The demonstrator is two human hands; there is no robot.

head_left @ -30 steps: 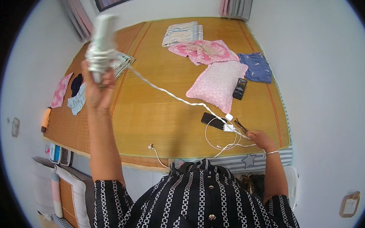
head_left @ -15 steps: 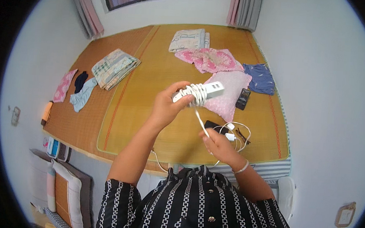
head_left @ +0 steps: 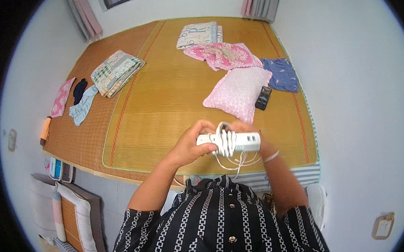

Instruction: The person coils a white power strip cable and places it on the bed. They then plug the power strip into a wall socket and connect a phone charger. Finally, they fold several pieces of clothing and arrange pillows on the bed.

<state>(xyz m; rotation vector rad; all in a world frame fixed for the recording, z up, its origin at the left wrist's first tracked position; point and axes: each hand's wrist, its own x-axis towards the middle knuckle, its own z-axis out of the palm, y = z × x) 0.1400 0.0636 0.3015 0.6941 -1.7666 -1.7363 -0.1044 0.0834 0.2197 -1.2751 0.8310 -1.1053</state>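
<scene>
My left hand (head_left: 191, 144) grips a white power strip (head_left: 250, 141) by its left end, thumb in front. Several turns of white cord (head_left: 227, 143) are wound around the strip's middle. Two USB slots show near its right end. Behind the strip, my right hand (head_left: 246, 128) is closed at the cord, a loop of which arches over the top edge; its fingertips are partly hidden and blurred. Thin white cables (head_left: 241, 162) show below the strip, near the mat's front edge.
A pink pillow (head_left: 238, 91) lies on the matted bed (head_left: 166, 101), beside a black ridged object (head_left: 263, 98) and blue cloth (head_left: 281, 75). Farther back are a pink cloth (head_left: 224, 55) and folded quilt (head_left: 200, 34). Another folded quilt (head_left: 117, 72) lies left. A wall stands close at right.
The power strip has come lower and nearer to my body. My right hand has risen from below the strip to behind it, bringing the cord up over it.
</scene>
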